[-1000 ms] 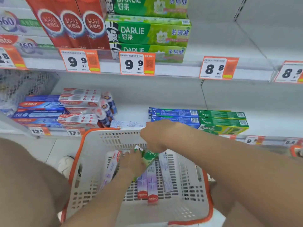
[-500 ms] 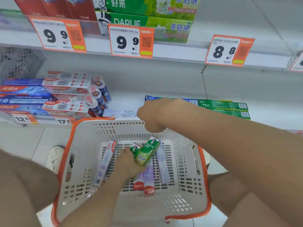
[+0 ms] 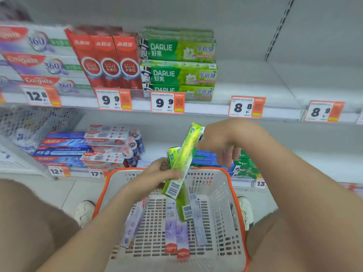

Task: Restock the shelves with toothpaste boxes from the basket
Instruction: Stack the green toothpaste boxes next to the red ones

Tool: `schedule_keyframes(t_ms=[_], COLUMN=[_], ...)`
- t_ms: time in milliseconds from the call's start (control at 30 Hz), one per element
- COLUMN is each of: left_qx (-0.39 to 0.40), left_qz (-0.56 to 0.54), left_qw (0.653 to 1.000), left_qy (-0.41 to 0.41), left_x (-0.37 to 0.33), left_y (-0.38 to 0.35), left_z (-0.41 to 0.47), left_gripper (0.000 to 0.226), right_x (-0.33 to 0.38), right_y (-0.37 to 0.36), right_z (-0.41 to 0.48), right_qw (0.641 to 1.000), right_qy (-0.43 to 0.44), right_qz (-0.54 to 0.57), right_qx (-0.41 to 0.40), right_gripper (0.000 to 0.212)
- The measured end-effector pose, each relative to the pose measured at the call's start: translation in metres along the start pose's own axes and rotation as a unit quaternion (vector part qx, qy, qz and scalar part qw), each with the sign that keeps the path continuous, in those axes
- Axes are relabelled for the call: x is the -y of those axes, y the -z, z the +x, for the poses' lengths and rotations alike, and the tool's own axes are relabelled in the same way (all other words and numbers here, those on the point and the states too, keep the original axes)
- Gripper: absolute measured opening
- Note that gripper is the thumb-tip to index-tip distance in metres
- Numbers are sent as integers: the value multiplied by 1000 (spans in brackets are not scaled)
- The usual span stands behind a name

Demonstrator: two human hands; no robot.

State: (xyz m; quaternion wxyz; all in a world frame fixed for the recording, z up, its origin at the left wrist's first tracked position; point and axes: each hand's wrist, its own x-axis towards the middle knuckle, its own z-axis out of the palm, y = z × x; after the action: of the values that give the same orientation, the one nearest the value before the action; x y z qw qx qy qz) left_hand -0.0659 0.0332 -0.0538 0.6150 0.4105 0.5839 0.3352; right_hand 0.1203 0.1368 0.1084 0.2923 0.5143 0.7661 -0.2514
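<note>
My left hand (image 3: 157, 176) grips two green toothpaste boxes (image 3: 181, 163) and holds them tilted upright over the white basket with an orange rim (image 3: 227, 195). My right hand (image 3: 222, 141) hovers just right of the boxes' top end, fingers spread and pointing down, holding nothing. Several purple and white toothpaste boxes (image 3: 170, 230) lie on the basket floor. Matching green Darlie boxes (image 3: 178, 75) are stacked on the upper shelf above a 9.9 tag.
Red boxes (image 3: 107, 61) and Colgate 360 boxes (image 3: 39, 65) fill the upper shelf's left. The lower shelf holds blue and white boxes (image 3: 86, 148) at left, blue and green boxes (image 3: 243, 165) behind my right hand. The upper shelf (image 3: 255, 83) right of the Darlie stack is bare.
My left hand has lifted the green boxes up out of the basket. My right hand has opened beside them. The view has tilted upward toward the upper shelf.
</note>
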Motion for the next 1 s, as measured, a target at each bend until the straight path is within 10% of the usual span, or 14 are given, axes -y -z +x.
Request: schedule_keyframes(t_ms=[200, 433, 800, 1000], left_qx=[14, 19, -143, -248], left_qz=[-20, 16, -82, -27], left_qw=[997, 998, 984, 960], left_qy=[-69, -65, -62, -129], left_x=[-88, -148, -150, -158], left_y=[23, 47, 21, 47], left_z=[-34, -53, -39, -37], left_gripper=[67, 63, 60, 65], right_x=[-2, 52, 46, 13], right_y=[3, -5, -3, 23], right_z=[-14, -30, -17, -3], right_qw=[908, 742, 771, 723], right_qy=[198, 199, 205, 104], right_qz=[364, 557, 337, 56], right_qx=[-64, -316, -500, -681], right_gripper=[46, 26, 51, 59])
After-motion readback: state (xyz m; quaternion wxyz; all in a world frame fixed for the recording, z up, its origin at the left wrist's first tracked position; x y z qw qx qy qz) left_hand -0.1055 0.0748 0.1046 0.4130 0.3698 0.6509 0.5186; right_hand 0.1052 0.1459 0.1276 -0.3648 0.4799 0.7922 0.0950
